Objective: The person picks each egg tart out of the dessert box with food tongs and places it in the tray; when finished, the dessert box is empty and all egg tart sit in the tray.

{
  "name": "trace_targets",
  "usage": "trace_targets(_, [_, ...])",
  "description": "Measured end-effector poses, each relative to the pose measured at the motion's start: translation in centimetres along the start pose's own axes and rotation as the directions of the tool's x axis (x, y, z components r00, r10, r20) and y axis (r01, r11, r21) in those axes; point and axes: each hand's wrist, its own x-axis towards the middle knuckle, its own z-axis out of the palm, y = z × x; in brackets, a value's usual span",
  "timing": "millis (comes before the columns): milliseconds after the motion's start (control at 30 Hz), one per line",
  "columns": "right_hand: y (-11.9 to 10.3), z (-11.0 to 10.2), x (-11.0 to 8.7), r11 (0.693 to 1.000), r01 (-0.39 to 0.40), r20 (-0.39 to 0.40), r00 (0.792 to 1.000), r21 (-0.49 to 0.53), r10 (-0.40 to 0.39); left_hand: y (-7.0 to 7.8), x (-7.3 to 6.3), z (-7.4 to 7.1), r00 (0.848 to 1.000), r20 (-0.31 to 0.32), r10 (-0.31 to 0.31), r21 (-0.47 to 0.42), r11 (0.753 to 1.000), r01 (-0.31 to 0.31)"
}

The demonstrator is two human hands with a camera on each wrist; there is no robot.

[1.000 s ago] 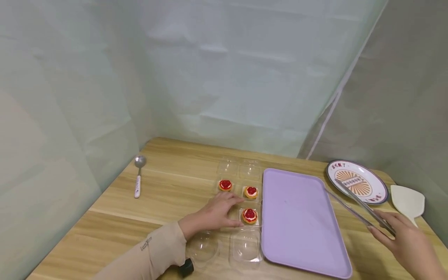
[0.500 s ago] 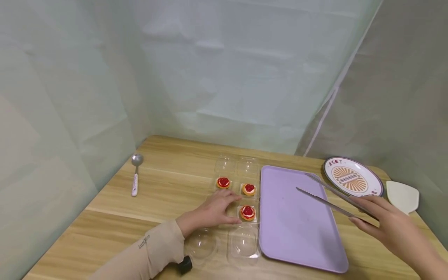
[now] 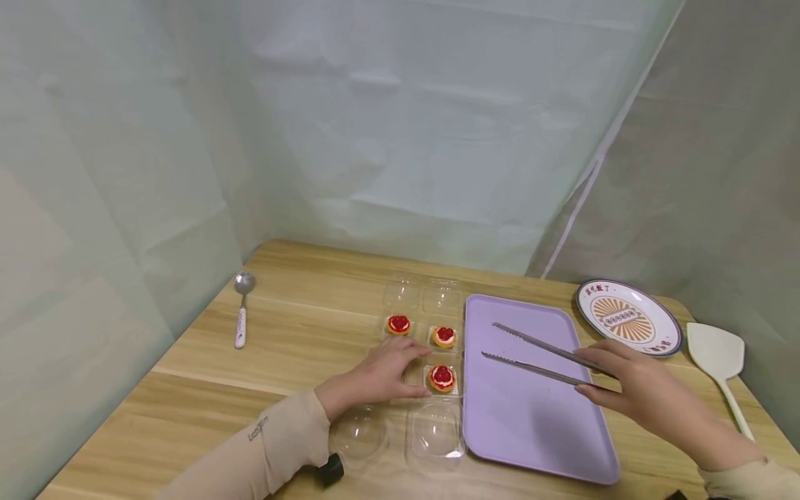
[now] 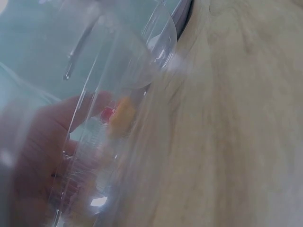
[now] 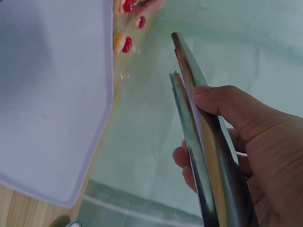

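Observation:
My left hand (image 3: 381,375) rests at a clear plastic container (image 3: 437,434), thumb and forefinger spread apart. Three small tarts with red topping sit in its compartments: one at back left (image 3: 398,324), one at back right (image 3: 444,337) and one beside the thumb (image 3: 442,378). The compartment under the hand is hidden. In the left wrist view, the plastic lid lies in front of the fingers. My right hand (image 3: 631,385) holds metal tongs (image 3: 540,343) over a purple tray (image 3: 531,444). The tongs' arms are apart, with nothing between their serrated tips.
A patterned plate (image 3: 662,323) and a white spatula (image 3: 715,351) lie to the tray's right. At far left there is a spoon (image 3: 241,326) with a pale handle. Clear lids (image 3: 442,297) stand open behind the tarts. Pale sheets (image 3: 400,139) hang around the wooden table.
My right hand has carried the tongs leftward, from beside the plate to above the tray. The left hand stays at the container.

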Motion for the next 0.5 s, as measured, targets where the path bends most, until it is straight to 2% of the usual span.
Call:
trace_targets(367, [-1.4,1.6,2.0,0.993,0.110,0.088,0.990,0.052,-0.114,0.0,0.0,-0.1,1.000,-0.005,0.006,0.005,1.000,-0.006])
trace_targets(500, [-2.0,2.4,2.5,0.990,0.119,0.136,0.982,0.071,-0.127,0.0,0.0,0.0,1.000,-0.006,0.006,0.010,1.000,-0.006])
